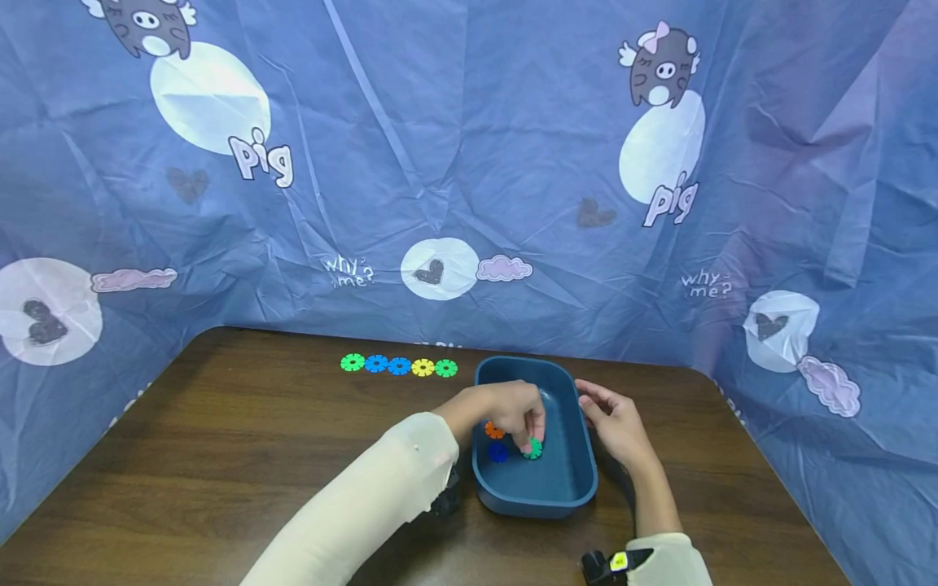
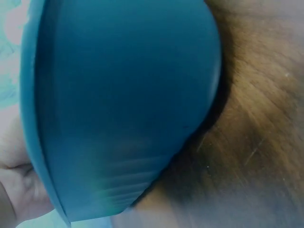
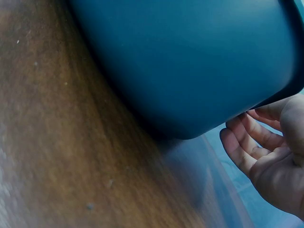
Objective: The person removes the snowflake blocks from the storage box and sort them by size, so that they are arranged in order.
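Observation:
A dark blue bin (image 1: 582,468) stands on the table, its outer wall (image 2: 118,85) filling much of the left wrist view. My left hand (image 1: 516,407) reaches down into it, thumb and fingertips pinching a green notched plastic disc (image 1: 533,448). Beside that hand, inside the bin, lie an orange disc (image 1: 494,430) and a dark blue disc (image 1: 497,452). Loosely bent fingers of my right hand (image 1: 614,419) rest against the bin's right side near the far corner. The right wrist view shows this hand (image 3: 270,152) from the palm side, fingertips at the bin's wall.
To the left of the bin, a row of several notched discs, green, blue and yellow (image 1: 422,368), lies near the back of the brown wooden table (image 1: 220,439). A blue printed cloth (image 1: 506,163) hangs behind the table and at its sides.

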Demonstrator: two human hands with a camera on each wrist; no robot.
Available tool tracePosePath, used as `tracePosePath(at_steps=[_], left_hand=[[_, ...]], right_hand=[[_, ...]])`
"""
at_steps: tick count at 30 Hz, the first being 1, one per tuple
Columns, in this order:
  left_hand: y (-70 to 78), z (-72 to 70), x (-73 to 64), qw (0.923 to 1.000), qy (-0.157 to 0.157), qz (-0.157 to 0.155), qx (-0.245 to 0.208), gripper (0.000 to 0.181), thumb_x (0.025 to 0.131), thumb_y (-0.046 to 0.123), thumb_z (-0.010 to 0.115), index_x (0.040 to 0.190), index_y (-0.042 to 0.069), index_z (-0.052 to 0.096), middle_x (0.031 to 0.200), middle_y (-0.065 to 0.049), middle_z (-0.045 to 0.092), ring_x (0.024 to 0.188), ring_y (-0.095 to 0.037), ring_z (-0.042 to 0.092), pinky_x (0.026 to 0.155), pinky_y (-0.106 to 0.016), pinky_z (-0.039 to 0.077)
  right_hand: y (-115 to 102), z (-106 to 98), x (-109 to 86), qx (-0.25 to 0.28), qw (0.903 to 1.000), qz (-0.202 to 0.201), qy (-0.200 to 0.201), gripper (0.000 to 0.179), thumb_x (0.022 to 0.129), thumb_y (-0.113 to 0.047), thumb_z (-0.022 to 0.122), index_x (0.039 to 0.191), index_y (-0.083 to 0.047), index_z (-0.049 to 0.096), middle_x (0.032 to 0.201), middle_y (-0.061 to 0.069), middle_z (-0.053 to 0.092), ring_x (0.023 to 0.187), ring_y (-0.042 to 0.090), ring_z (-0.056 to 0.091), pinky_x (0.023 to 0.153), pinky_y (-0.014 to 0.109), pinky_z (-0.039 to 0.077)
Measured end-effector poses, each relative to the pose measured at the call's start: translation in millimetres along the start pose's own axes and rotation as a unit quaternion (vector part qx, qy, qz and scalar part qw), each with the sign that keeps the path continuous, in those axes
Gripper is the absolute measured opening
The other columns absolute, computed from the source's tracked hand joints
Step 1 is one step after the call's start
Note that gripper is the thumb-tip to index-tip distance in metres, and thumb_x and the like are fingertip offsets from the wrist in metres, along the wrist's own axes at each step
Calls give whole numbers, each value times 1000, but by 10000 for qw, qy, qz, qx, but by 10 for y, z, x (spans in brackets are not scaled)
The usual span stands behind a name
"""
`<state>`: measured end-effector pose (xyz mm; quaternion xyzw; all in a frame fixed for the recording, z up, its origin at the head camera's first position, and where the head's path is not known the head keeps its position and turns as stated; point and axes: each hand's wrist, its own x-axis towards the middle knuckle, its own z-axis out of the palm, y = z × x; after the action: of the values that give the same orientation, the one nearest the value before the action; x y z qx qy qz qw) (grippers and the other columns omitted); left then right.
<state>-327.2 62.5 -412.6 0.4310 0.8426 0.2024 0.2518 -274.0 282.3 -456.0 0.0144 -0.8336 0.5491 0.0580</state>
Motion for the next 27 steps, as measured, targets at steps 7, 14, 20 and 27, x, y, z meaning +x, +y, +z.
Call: tracePosePath(at_steps=[7,14,20,27], left_hand=[[-25,-60,-29,9963,17,156,-843,10,89,1,79,93,10,75,89,-3,76,74,-11,71,73,-27,60],[-20,-153,-126,9930,276,246,-1122,10,90,-1,76,95,7,76,84,2,74,75,-12,71,78,-38,62],[-30,-282,-276,9890,777,340,-1208,7,91,0,75,96,5,77,82,0,74,73,-14,70,79,-43,61],[-156,-436,-523,9823,1205,170,-1424,8,93,1,73,100,4,77,86,-2,76,77,-14,71,80,-42,61]], right_hand=[[-8,-1,-1,77,10000,-48,14,37,106,-15,57,139,2,60,123,24,67,97,11,64,79,22,57],[2,-3,-11,-43,10000,-69,5,37,106,-15,58,139,2,60,123,23,67,96,11,63,79,23,56],[19,-10,-5,-82,10000,8,37,36,106,-14,57,139,0,61,121,21,67,96,10,63,79,22,56],[14,-15,-1,-93,9999,-56,26,36,106,-14,57,139,0,61,117,20,68,93,10,63,78,22,56]])
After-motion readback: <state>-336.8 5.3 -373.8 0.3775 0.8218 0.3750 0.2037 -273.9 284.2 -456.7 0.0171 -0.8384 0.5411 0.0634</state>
